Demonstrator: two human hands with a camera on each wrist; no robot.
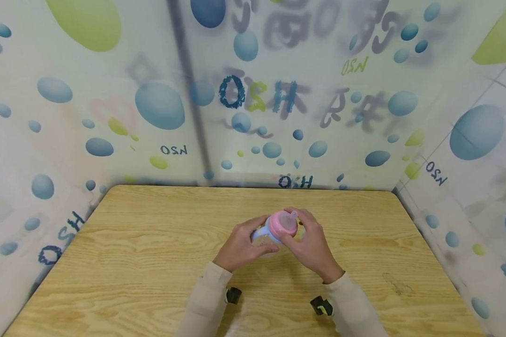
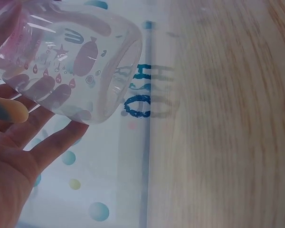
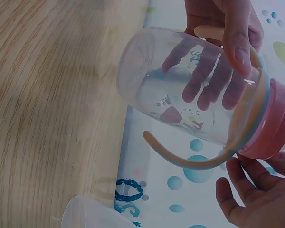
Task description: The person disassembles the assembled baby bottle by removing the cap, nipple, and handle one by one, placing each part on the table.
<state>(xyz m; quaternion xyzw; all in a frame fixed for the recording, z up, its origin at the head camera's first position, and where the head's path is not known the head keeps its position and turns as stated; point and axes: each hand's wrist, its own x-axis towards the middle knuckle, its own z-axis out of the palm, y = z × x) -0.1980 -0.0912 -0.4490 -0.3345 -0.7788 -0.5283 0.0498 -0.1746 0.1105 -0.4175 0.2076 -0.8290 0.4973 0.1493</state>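
Observation:
A clear baby bottle [image 3: 175, 90] with printed pictures is held tilted above the table, its pink collar [image 1: 283, 223] toward the right. My left hand [image 1: 241, 243] grips the bottle's body, fingers wrapped round the far side, as the left wrist view also shows through the clear wall [image 2: 85, 57]. My right hand [image 1: 314, 243] holds the pink collar between thumb and fingers. A blue and peach handle ring [image 3: 192, 164] sits below the collar, one curved handle standing out from the body. The teat under the clear top cannot be made out.
A wooden table [image 1: 152, 262] lies below both hands. At the bottom of the right wrist view a translucent dome-shaped piece [image 3: 92, 216] is partly in sight. Walls printed with blue and green spots [image 1: 160, 105] enclose the table's back and sides.

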